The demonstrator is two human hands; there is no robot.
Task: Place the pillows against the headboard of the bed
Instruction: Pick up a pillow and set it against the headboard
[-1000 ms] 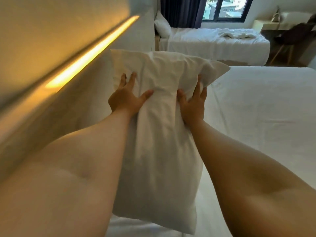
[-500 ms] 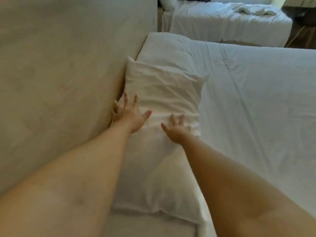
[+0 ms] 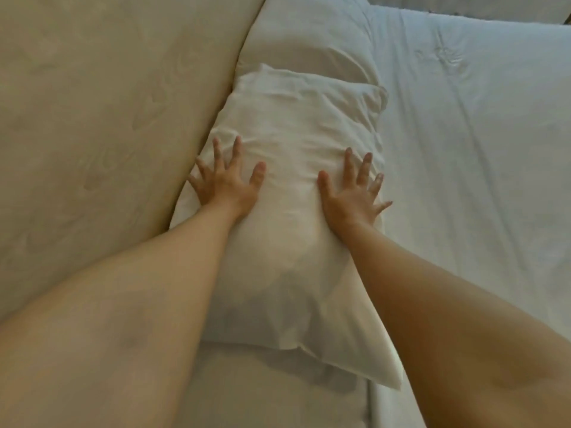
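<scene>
One white pillow (image 3: pixel 293 180) lies flat on the white bed (image 3: pixel 463 149), its long left edge touching the beige headboard (image 3: pixel 108 118); beyond its far end the bedding bulges, but I cannot tell whether that is a second pillow. Two bare hands rest palm-down on it with arms stretched forward: the left hand (image 3: pixel 227 183) has fingers spread near the headboard-side edge, and the right hand (image 3: pixel 352 193) is likewise splayed near the opposite edge, neither gripping the fabric.
</scene>
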